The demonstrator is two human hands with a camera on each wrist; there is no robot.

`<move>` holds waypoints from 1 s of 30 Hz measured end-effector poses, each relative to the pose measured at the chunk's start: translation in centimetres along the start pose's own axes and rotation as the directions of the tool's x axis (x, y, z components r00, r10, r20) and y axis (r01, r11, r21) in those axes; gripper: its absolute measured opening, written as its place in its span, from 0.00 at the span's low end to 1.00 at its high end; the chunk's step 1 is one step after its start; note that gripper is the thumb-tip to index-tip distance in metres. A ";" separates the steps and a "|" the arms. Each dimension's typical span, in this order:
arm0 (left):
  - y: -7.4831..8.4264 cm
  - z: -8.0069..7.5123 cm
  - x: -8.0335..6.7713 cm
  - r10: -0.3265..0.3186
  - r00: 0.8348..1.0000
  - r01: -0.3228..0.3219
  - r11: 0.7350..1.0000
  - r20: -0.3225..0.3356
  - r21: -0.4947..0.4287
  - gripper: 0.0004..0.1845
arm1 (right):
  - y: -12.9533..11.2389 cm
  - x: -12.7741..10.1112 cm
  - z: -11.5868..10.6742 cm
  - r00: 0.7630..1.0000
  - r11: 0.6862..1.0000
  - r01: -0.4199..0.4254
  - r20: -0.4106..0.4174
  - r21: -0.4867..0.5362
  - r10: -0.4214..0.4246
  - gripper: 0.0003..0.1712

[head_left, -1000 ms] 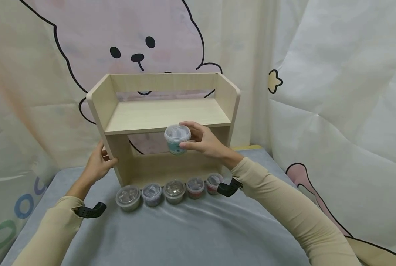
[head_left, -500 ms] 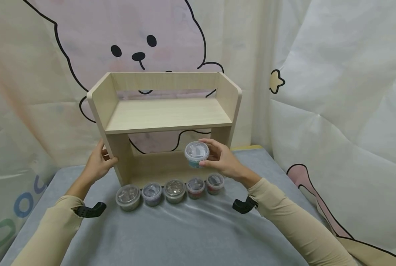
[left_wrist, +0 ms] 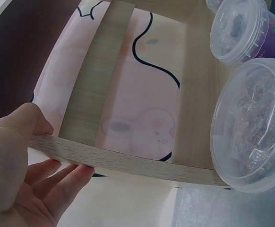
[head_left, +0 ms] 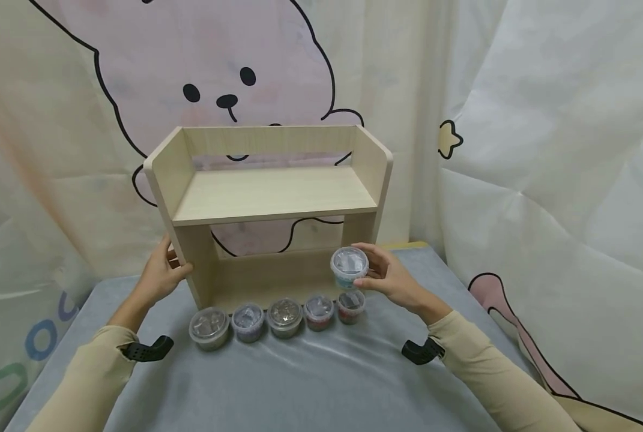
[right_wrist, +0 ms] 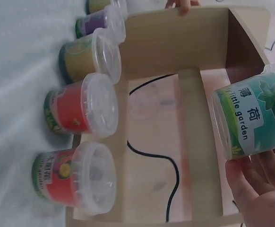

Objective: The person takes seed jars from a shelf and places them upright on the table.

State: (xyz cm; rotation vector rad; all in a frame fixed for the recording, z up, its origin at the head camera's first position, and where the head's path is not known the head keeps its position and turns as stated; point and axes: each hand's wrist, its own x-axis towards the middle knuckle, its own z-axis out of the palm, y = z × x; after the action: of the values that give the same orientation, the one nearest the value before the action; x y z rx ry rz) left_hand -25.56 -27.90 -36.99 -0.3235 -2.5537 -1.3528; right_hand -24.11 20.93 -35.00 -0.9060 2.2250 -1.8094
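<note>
— Above the row of tubs [head_left: 284,316], what's the right hand [head_left: 394,279] doing?
— Its fingers grip a teal tub [head_left: 349,267], off the tabletop [head_left: 310,378], near the rack's [head_left: 269,198] right leg.
— And the left hand [head_left: 161,277]?
— It clasps the rack's left panel.

Pale draped curtain [head_left: 543,120] (pink cartoon bear print) behind a grey-clothed table [head_left: 299,384].

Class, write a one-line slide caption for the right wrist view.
Right hand holds a teal-labelled tub beside the wooden shelf.
</note>
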 end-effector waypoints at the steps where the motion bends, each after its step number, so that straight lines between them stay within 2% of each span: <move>1: 0.0 0.0 -0.1 -0.003 1.000 0.003 1.000 0.002 0.000 0.51 | 0.2 -0.2 -0.2 1.000 1.000 -0.007 0.001 0.009 0.007 0.42; 9: 0.2 0.1 -0.1 0.008 1.000 -0.008 1.000 0.001 0.006 0.51 | 2.1 -1.4 -2.2 0.997 0.996 -0.066 -0.041 0.053 0.069 0.42; 15: 0.4 0.2 -0.2 0.002 1.000 -0.002 1.000 -0.004 0.007 0.51 | 3.2 -1.9 -3.3 0.995 0.996 -0.089 -0.047 0.029 0.091 0.42; 30: 0.0 0.3 -0.3 0.038 0.999 -0.038 0.999 -0.018 -0.001 0.50 | 6.5 -3.3 -4.6 0.983 0.984 -0.176 -0.052 0.026 0.177 0.41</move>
State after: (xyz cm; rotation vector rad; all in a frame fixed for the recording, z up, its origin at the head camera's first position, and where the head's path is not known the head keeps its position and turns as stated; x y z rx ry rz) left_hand -25.36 -27.65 -37.29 -0.3563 -2.5189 -1.3376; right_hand -25.90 27.24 -40.66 -0.6400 2.2339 -1.7938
